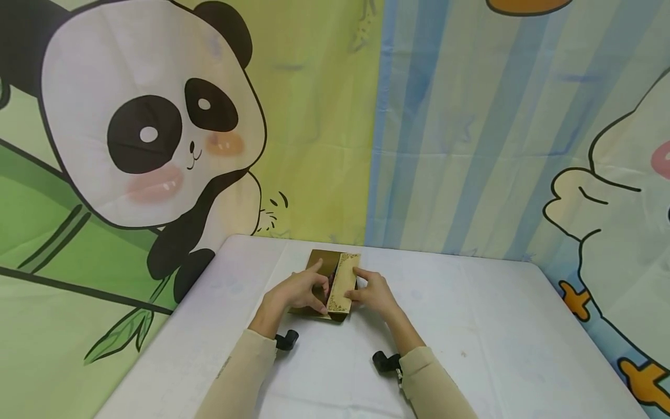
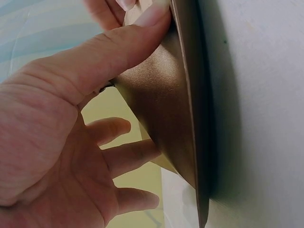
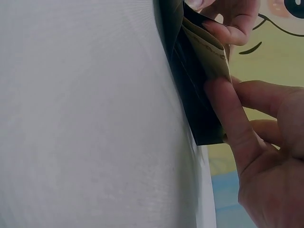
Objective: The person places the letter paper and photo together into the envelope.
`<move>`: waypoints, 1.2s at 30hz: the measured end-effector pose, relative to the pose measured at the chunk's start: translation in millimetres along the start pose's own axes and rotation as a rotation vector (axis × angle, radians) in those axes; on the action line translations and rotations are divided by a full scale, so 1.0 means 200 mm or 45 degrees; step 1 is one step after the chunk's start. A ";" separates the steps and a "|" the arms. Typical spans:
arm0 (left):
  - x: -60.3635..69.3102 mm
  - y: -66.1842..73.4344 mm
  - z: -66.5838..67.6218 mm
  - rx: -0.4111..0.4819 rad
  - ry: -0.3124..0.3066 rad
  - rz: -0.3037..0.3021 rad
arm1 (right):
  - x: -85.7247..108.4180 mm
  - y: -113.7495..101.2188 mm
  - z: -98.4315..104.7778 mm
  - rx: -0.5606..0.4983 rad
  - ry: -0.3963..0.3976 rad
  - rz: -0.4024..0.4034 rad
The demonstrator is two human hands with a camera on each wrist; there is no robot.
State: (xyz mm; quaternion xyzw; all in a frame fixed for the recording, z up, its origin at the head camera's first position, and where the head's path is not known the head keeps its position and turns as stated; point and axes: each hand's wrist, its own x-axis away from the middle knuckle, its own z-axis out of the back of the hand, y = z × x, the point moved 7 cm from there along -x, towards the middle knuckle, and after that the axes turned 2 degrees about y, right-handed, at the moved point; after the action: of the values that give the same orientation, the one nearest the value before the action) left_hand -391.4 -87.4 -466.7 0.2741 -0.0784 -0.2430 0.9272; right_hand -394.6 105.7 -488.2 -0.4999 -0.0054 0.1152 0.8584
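A folded gold-brown card [image 1: 300,312] lies on the table, and its pale gold panel [image 1: 344,279], with ornate corners, stands raised over the darker part. On the panel's left side, my left hand [image 1: 295,289] pinches a brown flap [image 2: 161,104] near its lower end, thumb on the inner face, the other fingers spread. At the opposite edge, my right hand [image 1: 376,294] holds the panel between thumb and fingers. The right wrist view shows the layered folds and a dark outer face [image 3: 190,90]. What lies inside the fold is mostly hidden.
A white cloth covers the table [image 1: 460,326]. Behind it hangs a curtain [image 1: 324,145] printed with a panda and stripes. A black wrist camera mount [image 1: 287,340] sits by the left sleeve, another mount [image 1: 386,362] by the right.
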 end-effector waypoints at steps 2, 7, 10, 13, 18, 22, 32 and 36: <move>0.00 0.00 0.00 0.004 0.002 0.000 | 0.00 0.00 0.00 -0.001 -0.016 -0.007; 0.01 0.00 0.00 0.006 0.007 0.000 | 0.01 0.00 -0.01 -0.009 -0.051 -0.031; 0.00 0.00 0.00 0.003 0.008 -0.004 | 0.00 0.00 -0.02 -0.009 -0.044 -0.009; 0.00 -0.01 0.00 0.007 0.008 -0.007 | 0.00 -0.01 -0.03 -0.045 -0.052 0.004; -0.01 -0.01 0.00 0.004 0.005 -0.001 | -0.01 -0.03 -0.07 -0.142 -0.090 -0.004; -0.01 -0.01 0.00 0.001 0.004 0.003 | -0.01 -0.05 -0.09 -0.134 -0.107 0.000; -0.01 -0.01 -0.01 -0.012 0.004 0.002 | -0.02 -0.06 -0.13 -0.122 -0.122 0.021; -0.01 -0.01 -0.01 -0.003 0.003 0.000 | -0.02 -0.07 -0.13 -0.052 -0.118 0.040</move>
State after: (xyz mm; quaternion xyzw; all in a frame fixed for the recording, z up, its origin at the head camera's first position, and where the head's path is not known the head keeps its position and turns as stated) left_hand -393.0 -87.7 -469.0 0.2732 -0.0771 -0.2429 0.9276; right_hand -392.1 75.8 -488.9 -0.5113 -0.0396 0.1516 0.8450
